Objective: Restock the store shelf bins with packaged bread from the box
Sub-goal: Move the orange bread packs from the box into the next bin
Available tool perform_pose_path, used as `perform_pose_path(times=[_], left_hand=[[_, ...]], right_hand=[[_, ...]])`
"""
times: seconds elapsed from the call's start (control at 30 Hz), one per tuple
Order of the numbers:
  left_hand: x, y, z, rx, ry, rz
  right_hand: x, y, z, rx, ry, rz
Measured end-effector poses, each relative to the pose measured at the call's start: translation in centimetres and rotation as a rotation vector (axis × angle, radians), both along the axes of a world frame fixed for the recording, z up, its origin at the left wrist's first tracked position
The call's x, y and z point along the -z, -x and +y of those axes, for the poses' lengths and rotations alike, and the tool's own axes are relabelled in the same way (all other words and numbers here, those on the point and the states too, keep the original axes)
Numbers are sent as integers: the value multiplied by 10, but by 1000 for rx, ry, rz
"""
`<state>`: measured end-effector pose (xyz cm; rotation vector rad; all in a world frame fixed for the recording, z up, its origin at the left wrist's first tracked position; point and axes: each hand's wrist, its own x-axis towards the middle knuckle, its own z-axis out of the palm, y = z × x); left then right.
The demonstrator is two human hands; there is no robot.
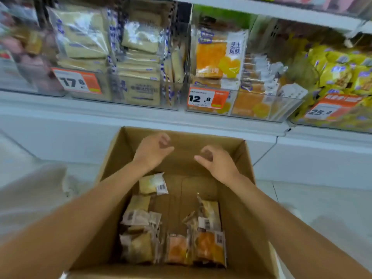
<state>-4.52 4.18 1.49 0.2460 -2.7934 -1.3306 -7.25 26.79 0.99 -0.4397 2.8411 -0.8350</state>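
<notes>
An open cardboard box [247,178] stands on the floor below me. Several bread packs lie on its bottom: pale ones [153,183] at the left, orange ones [209,248] at the right. My left hand [154,151] and my right hand [216,161] hover over the far half of the box, fingers loosely curled, holding nothing. Above, clear shelf bins hold bread: a bin of pale packs [138,85] tagged 17.8 and a bin of orange packs [217,57] tagged 12.8.
A bin of yellow packs [338,77] tagged 25.8 sits at the right, a pinkish bin [24,57] at the far left. The white shelf ledge [141,115] runs between bins and box. A pale bag or cloth [34,194] lies left of the box.
</notes>
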Motion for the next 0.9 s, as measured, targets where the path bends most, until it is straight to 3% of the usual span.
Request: perform_pose_path(times=[0.17,0.37,0.47,0.63,0.73,0.9], left_hand=[[106,-29,-19,-119,-149,-284],[214,-22,-29,-205,-286,-407],[263,-11,-40,-168,-138,-441],[311,-1,-51,41,373,-468],[315,4,-46,0,420,-456],[300,12,-37,-65,292,-345]], right_hand=[[89,-27,9,30,-131,-290],[168,-22,7,131,-91,-442],[200,-13,5,141,-57,-485],[228,-5,2,147,-36,-537],[231,-6,-1,150,-24,-556],[213,-9,-10,171,29,-557]])
